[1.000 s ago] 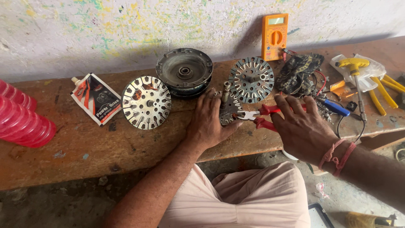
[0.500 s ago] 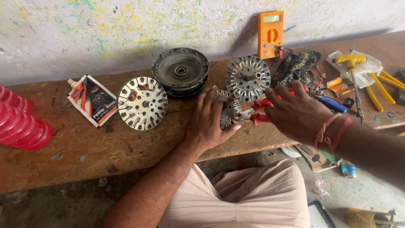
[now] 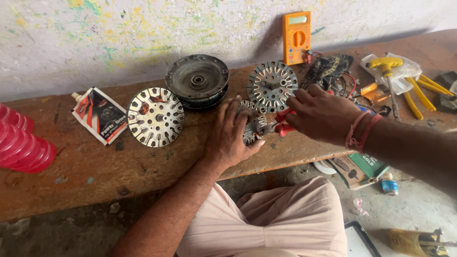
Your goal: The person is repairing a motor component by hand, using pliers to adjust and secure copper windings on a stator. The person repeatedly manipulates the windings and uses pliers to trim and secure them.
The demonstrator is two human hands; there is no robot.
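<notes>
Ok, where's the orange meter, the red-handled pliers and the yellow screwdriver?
orange meter (image 3: 296, 38), head view, on its dial.
red-handled pliers (image 3: 284, 128), head view, on a red handle.
yellow screwdriver (image 3: 386, 64), head view, on its yellow handle.

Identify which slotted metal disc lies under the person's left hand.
The small disc, pinned by the left hand; the two larger discs lie untouched.

head view, looking down, close over workbench (image 3: 119, 166)
</notes>
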